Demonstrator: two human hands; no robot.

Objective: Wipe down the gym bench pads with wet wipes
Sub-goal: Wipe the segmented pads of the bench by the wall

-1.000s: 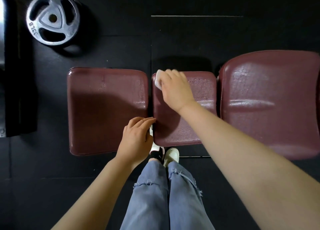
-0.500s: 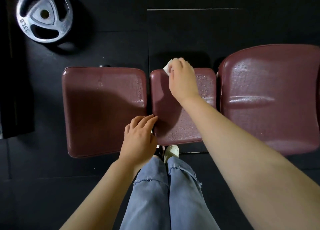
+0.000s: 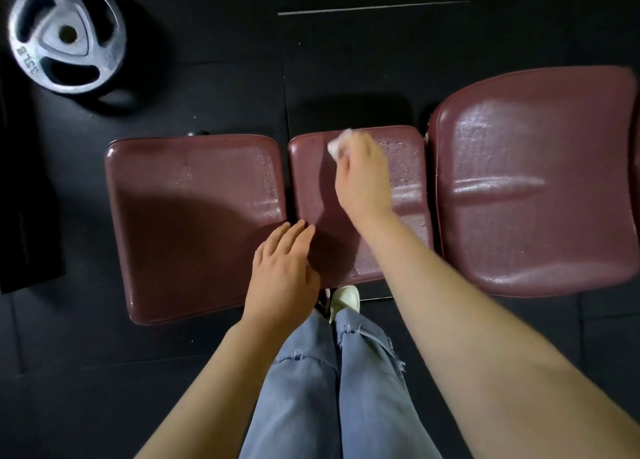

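Note:
Three maroon bench pads lie in a row below me: a left pad (image 3: 180,223), a narrow middle pad (image 3: 405,195) and a large right pad (image 3: 540,181) with a wet sheen. My right hand (image 3: 360,178) holds a crumpled white wet wipe (image 3: 337,147) against the far part of the middle pad. My left hand (image 3: 282,275) rests with straight fingers over the gap between the left and middle pads, near their front edge.
A grey metal weight plate (image 3: 65,36) lies on the black rubber floor at the far left. A dark piece of equipment (image 3: 24,216) runs along the left edge. My legs in blue jeans (image 3: 332,389) and a white shoe (image 3: 344,297) stand just before the bench.
My right hand slid the wipe along the far edge of the middle pad, from its left corner toward the centre. My left hand's fingers straightened on the gap.

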